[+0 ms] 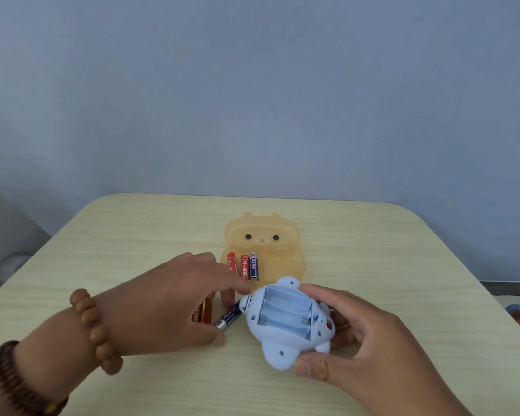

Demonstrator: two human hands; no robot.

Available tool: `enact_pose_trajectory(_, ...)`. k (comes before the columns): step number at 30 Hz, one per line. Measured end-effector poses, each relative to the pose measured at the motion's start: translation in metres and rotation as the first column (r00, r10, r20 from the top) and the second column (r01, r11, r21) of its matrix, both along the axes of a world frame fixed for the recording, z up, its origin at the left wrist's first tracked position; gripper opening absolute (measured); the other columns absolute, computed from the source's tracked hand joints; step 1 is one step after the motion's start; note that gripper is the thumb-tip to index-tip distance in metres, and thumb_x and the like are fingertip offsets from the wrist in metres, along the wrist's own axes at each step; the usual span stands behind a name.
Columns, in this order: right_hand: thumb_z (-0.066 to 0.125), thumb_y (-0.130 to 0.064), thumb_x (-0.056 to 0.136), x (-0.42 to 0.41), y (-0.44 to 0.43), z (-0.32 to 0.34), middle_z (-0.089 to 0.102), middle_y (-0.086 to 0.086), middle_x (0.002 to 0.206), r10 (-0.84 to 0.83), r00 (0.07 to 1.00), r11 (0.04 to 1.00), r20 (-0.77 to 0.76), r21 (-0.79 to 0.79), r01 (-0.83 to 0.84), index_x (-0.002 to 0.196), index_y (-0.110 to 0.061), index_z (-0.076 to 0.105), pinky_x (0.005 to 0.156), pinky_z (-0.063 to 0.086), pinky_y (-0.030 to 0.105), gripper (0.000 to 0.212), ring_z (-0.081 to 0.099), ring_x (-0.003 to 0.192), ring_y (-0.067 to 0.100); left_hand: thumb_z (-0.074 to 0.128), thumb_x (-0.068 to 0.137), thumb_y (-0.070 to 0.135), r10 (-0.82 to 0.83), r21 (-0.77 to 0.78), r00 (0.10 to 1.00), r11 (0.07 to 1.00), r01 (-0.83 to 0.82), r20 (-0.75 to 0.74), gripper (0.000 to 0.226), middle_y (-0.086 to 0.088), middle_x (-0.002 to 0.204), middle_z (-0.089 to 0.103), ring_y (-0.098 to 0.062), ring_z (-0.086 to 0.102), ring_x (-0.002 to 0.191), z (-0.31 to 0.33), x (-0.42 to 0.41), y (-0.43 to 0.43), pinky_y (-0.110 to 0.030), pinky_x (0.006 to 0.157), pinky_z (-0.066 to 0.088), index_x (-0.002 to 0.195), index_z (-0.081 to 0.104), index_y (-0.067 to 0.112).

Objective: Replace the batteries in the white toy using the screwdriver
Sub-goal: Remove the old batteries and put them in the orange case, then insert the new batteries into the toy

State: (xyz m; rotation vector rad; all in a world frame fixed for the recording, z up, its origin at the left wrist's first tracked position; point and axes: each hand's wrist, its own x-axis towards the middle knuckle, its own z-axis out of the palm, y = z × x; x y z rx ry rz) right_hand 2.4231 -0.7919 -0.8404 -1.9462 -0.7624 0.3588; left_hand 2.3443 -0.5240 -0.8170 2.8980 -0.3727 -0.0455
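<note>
Left of the white toy (285, 322), the left hand (162, 301) is hovering low over loose batts on the table (132, 235), fingers loosely spread and curled down, thumb tip just beside the blue-and-silver battery (229, 318); can't tell if it's actually gripping anything. Partly hidden under that hand, the orange/gold batteries (203, 310) are showing only in a gap btwn fingers, count unclear, maybe 2. Two bead bracelets are sitting on the left wrist and forearm, the darker one cut off by the frame edge. Behind the toy, the translucent orange bear case (264, 235) is holding 3 batts: 2 red, 1 dark blue, the leftmost partly covered by a fingertip. The toy itself is lying belly-up, 3-slot compartment open and empty. Right of it, the right hand (357, 334) is cupping the toy, thumb pressing its near edge, fingers wrapped round the far side.
</note>
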Motion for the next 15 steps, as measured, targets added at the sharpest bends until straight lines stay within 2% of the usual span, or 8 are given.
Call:
enact_pose_trajectory(4,0.101,-0.022,0.049,-0.0002,-0.0013,-0.0007,0.073,-0.023,0.104,0.003,1.0,1.0,-0.006,-0.004,-0.003,0.115,-0.05,0.068,0.068,0.05,0.005,0.079,0.071,0.076,0.0,0.063,0.075,0.06,-0.022,-0.001,1.0,1.0,0.022,-0.004,0.044,0.03,0.096,0.051,0.001,0.046,0.095,0.0,0.0012,-0.0025,-0.021,0.085,0.04,0.116,0.052,0.048)
enact_pose_trajectory(10,0.1,-0.023,0.05,-0.0003,-0.0008,0.0022,0.07,-0.031,0.103,-0.001,1.0,1.0,-0.02,-0.008,0.001,0.112,-0.054,0.066,0.067,0.048,0.002,0.077,0.071,0.076,-0.001,0.069,0.07,0.066,-0.001,-0.074,1.0,0.997,0.002,0.021,0.038,0.023,0.099,0.052,-0.004,0.048,0.098,0.0,-0.0012,-0.0062,-0.024,0.084,0.044,0.093,0.048,0.043)
enact_pose_trajectory(15,0.1,-0.025,0.049,-0.0005,-0.0011,0.0014,0.071,-0.027,0.104,0.003,1.0,1.0,-0.016,-0.003,-0.003,0.11,-0.054,0.066,0.068,0.05,0.005,0.076,0.071,0.075,0.001,0.074,0.069,0.061,0.021,-0.094,0.999,0.995,-0.017,0.05,0.038,0.027,0.095,0.052,0.002,0.049,0.097,0.0026,-0.0021,-0.0058,-0.015,0.083,0.041,0.096,0.052,0.045)
